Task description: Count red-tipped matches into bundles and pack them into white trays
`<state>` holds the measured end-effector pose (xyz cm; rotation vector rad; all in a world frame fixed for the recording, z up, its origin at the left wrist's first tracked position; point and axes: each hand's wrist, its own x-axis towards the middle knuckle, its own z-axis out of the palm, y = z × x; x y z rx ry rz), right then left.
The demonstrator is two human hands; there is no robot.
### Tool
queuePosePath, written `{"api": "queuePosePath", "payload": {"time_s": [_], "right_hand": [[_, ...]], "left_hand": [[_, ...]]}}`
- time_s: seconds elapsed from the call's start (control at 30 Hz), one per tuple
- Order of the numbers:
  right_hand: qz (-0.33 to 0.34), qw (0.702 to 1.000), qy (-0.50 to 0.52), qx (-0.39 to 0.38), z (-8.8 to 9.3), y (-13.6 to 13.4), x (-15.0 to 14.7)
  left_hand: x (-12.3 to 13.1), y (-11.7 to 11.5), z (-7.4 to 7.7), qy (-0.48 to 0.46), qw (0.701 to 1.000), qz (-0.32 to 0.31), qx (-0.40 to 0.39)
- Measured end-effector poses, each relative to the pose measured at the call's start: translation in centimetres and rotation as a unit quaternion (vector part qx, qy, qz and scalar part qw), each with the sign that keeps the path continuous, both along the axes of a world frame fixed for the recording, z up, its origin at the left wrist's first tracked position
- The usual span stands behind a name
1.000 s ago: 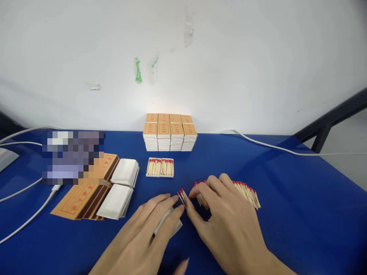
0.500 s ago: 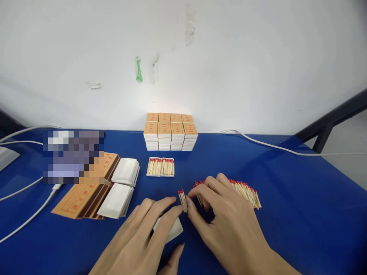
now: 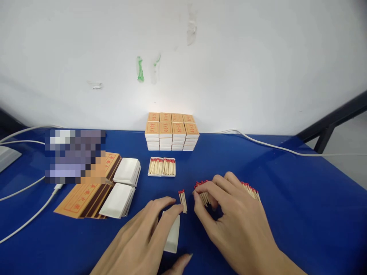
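Note:
My left hand (image 3: 143,233) is open, palm down, its fingers spread over a white matchbox tray (image 3: 172,236) that they partly cover. One of its fingertips reaches the lower left side of a few red-tipped matches (image 3: 182,201) standing side by side on the blue table. My right hand (image 3: 233,217) rests curled over the pile of loose matches (image 3: 252,191), hiding much of it. Its thumb and index fingertips come together at the pile's left edge; what is between them, if anything, I cannot make out. More match heads (image 3: 201,185) show just behind the index finger.
Two trays filled with matches (image 3: 162,167) lie ahead. Behind them, finished matchboxes (image 3: 172,131) are stacked against the wall. At left are white empty trays (image 3: 117,200), flat orange matchbox sleeves (image 3: 76,200), a blurred-out object (image 3: 76,156) and a white cable (image 3: 37,221).
My right hand has moved right, away from the few matches and back to the pile. Beneath my left hand the white tray has turned, with more of its length showing toward me.

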<state>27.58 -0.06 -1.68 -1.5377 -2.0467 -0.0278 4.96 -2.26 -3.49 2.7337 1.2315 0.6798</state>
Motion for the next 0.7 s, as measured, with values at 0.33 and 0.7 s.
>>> {"api": "queuePosePath", "payload": {"time_s": [0.33, 0.7], "right_hand": [[-0.06, 0.99, -0.108, 0.073, -0.1, -0.5, 0.3], [-0.048, 0.992, -0.098, 0.063, -0.3, -0.7, 0.1]], "left_hand": [[-0.4, -0.5, -1.0, -0.006, 0.997, 0.012, -0.076], [0.0, 0.3, 0.1, 0.014, 1.0, 0.017, 0.007]]}}
